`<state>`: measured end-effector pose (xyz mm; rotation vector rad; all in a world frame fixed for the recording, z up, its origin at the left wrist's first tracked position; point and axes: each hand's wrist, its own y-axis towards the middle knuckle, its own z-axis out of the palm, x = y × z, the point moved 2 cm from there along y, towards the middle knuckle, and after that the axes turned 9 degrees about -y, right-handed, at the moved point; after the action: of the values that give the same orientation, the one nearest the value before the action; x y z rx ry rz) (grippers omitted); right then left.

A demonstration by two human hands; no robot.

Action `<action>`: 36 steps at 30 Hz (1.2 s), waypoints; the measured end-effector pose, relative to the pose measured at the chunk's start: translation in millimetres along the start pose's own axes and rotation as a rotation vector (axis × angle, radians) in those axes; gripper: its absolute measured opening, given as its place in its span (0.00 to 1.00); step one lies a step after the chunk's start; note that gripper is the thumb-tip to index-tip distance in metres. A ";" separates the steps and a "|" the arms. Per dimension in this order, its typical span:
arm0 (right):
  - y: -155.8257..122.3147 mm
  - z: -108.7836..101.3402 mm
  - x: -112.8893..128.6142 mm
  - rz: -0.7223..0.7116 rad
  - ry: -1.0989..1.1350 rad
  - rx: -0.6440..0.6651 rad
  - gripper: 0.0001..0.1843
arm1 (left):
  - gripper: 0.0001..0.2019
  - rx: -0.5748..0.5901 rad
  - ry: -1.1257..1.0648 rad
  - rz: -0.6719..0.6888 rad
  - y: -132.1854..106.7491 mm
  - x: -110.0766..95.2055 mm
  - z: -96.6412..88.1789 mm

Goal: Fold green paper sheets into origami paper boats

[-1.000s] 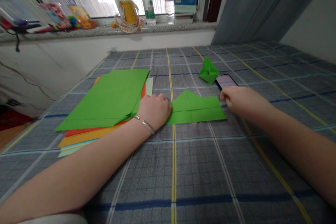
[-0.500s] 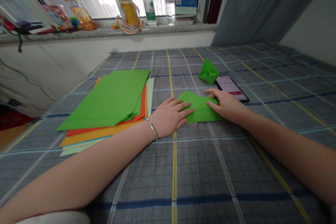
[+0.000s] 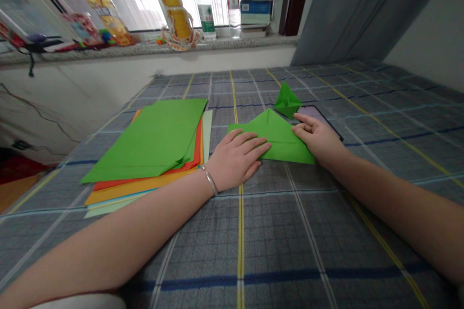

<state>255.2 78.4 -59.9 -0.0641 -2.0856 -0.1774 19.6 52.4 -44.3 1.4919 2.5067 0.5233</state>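
A folded sheet of green paper (image 3: 284, 142) lies on the plaid cloth, its peak pointing away from me and a straight strip along its near edge. My left hand (image 3: 237, 158) rests flat on its left part, fingers stretched out and slightly spread. At the right edge of the paper, my right hand (image 3: 317, 137) has thumb and curled fingers pinched on it. Just behind stands a small folded green paper boat (image 3: 287, 101). A phone (image 3: 326, 120) lies beyond my right hand, partly covered by it.
To the left lies a stack of coloured paper (image 3: 152, 137), green on top. Bottles, a yellow cup (image 3: 179, 21) and boxes (image 3: 255, 7) stand on the windowsill (image 3: 224, 44). A grey curtain (image 3: 337, 9) hangs at the right.
The green paper has shifted and turned slightly, its peak now farther away and to the right. My right hand has moved a little right and closed on the paper's edge.
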 end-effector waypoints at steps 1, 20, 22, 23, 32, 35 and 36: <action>-0.9 1.3 0.7 0.008 0.049 -0.001 0.30 | 0.21 -0.016 0.005 -0.006 0.3 -0.7 -1.0; -29.4 28.7 22.7 0.161 0.641 0.374 0.11 | 0.27 -0.103 -0.089 -0.083 0.7 -5.3 -2.8; -30.7 30.3 22.7 0.149 0.643 0.391 0.12 | 0.29 -0.103 -0.078 -0.063 0.6 -6.1 -2.4; -31.5 30.8 22.8 0.143 0.627 0.397 0.12 | 0.29 -0.101 -0.074 -0.056 0.5 -6.1 -1.9; -38.5 34.3 26.6 0.065 0.625 0.505 0.19 | 0.31 -0.108 -0.020 0.006 0.1 -5.8 -1.0; -41.0 38.5 27.9 0.039 0.625 0.548 0.20 | 0.30 -0.112 0.003 0.032 0.2 -6.4 -2.2; -41.7 39.8 28.3 0.031 0.622 0.561 0.20 | 0.29 -0.116 0.008 0.042 0.2 -6.4 -2.6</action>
<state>201.9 42.5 -59.0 0.2677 -1.4478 0.3690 22.1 46.3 -42.0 1.5053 2.4105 0.6707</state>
